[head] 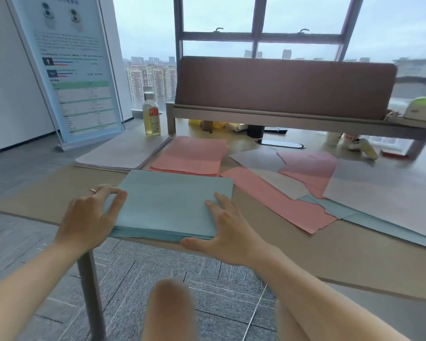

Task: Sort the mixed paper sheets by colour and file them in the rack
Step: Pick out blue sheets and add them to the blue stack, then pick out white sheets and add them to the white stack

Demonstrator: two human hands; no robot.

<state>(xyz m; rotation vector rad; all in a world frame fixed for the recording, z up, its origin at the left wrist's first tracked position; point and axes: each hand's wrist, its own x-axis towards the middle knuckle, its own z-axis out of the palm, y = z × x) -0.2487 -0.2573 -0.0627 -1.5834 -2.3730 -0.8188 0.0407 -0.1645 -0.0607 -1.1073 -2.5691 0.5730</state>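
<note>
A stack of blue sheets (172, 203) lies at the near edge of the table (47, 195). My left hand (91, 217) grips its left edge, thumb and fingers curled onto the paper. My right hand (221, 232) rests with straight fingers on the stack's near right corner, the thumb along the front edge. Behind the blue stack lie a pink stack (194, 156) and a white stack (126, 151). To the right, mixed pink, white and blue sheets (312, 183) are spread loosely over each other. No rack is plainly visible.
A bottle of yellow liquid (152, 114) stands behind the white stack. A brown padded divider (280, 87) on a raised shelf crosses the back of the table, with small items under it. A standing poster (69, 67) is at the left. My knees show below the table edge.
</note>
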